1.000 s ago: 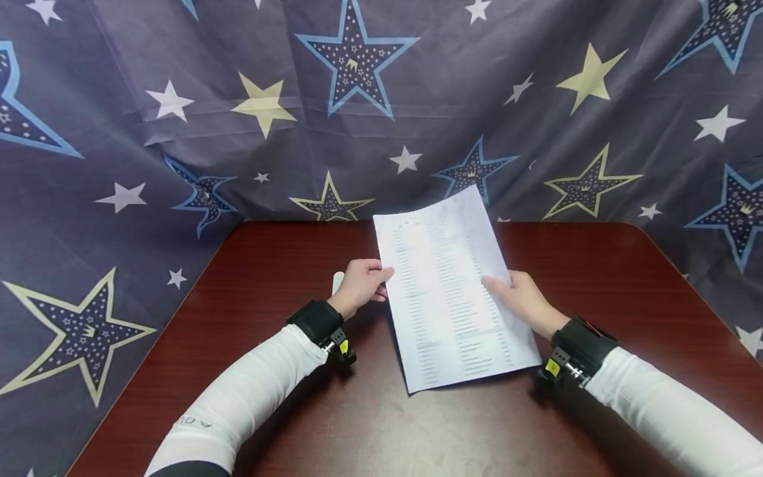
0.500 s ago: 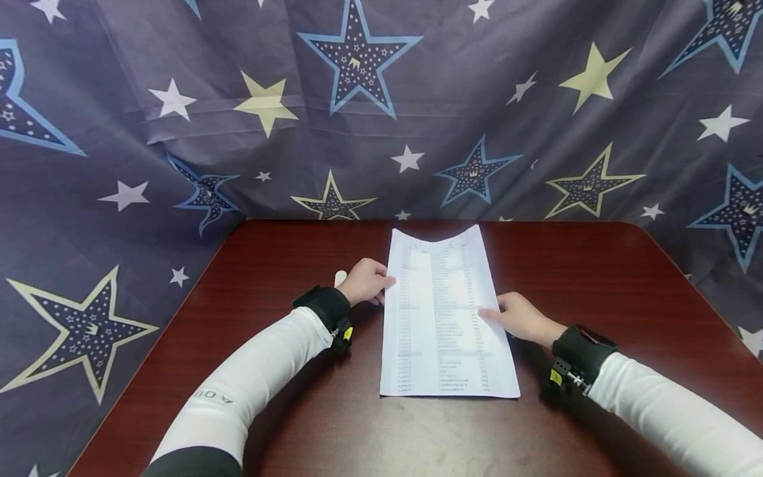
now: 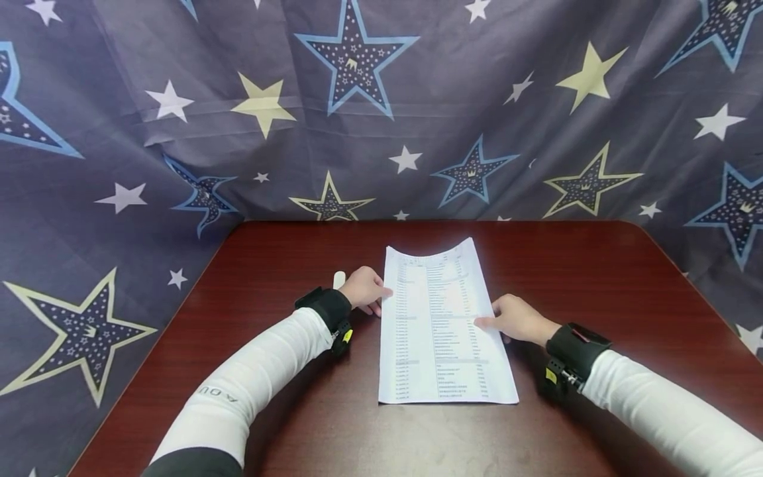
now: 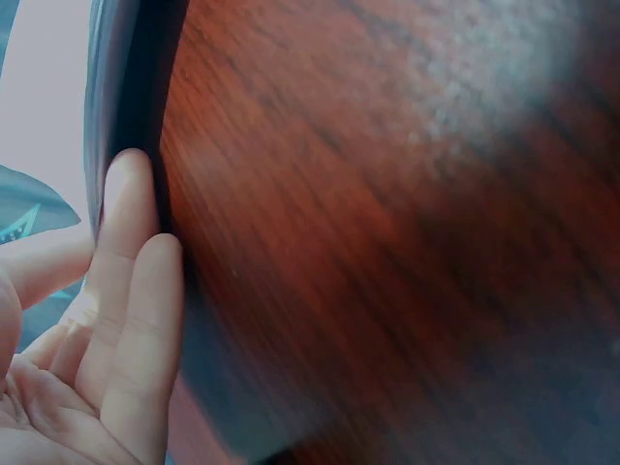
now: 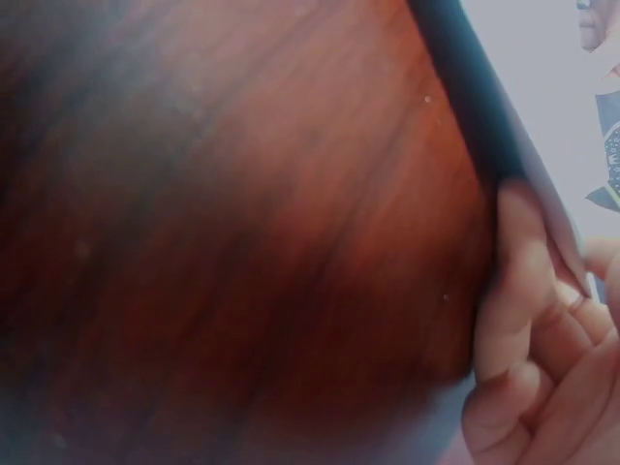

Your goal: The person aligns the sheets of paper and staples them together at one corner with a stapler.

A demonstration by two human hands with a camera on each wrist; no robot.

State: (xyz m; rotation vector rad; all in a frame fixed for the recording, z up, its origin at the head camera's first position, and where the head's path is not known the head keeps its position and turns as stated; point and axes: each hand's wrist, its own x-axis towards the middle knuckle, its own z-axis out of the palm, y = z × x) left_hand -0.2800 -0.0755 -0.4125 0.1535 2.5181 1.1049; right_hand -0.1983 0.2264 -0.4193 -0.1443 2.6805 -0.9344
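A white printed paper, covered in columns of small text, is held low over the middle of the table with its far edge bowed. My left hand pinches its left edge, thumb on the printed face and fingers behind. On the opposite edge, my right hand grips it the same way, a little nearer to me. From the left wrist, the paper's edge looks layered beside my fingers. In the right wrist view my fingers lie under the paper, close to the tabletop.
A small white rounded object lies just behind my left hand, mostly hidden. The dark red wooden table reaches back to a grey star-patterned curtain, which also hangs along both sides.
The paper has come down toward the table and turned from a slant to nearly straight. Its far edge has dropped below the curtain. My right hand moved lower and nearer; both hands keep their hold.
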